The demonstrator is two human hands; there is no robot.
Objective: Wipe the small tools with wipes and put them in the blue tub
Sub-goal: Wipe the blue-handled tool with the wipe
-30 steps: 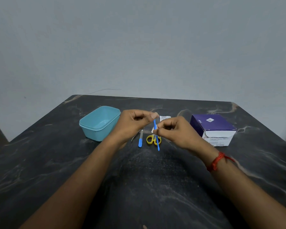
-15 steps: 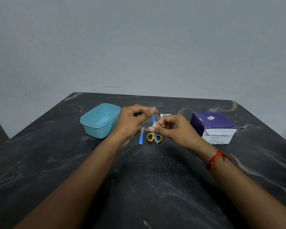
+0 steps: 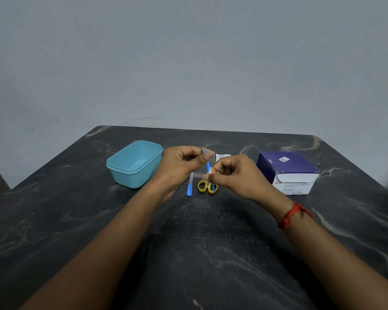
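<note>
My left hand point(image 3: 181, 164) pinches the upper end of a thin blue tool point(image 3: 207, 164), held nearly upright above the table. My right hand point(image 3: 233, 175) pinches a small white wipe point(image 3: 209, 170) around the tool's middle. Below them on the dark table lie yellow-handled scissors point(image 3: 203, 186) and a blue-handled tool point(image 3: 190, 185). The blue tub point(image 3: 134, 164) stands open just left of my left hand; nothing shows inside it.
A purple and white wipe box point(image 3: 289, 172) stands to the right of my right hand. A torn white wipe packet point(image 3: 222, 156) lies behind the hands. The black marble table point(image 3: 202, 242) ends at a grey wall.
My right hand with the wipe has slid a little down the blue tool, and the tool's lower end now shows less. Both hands stay in nearly the same place.
</note>
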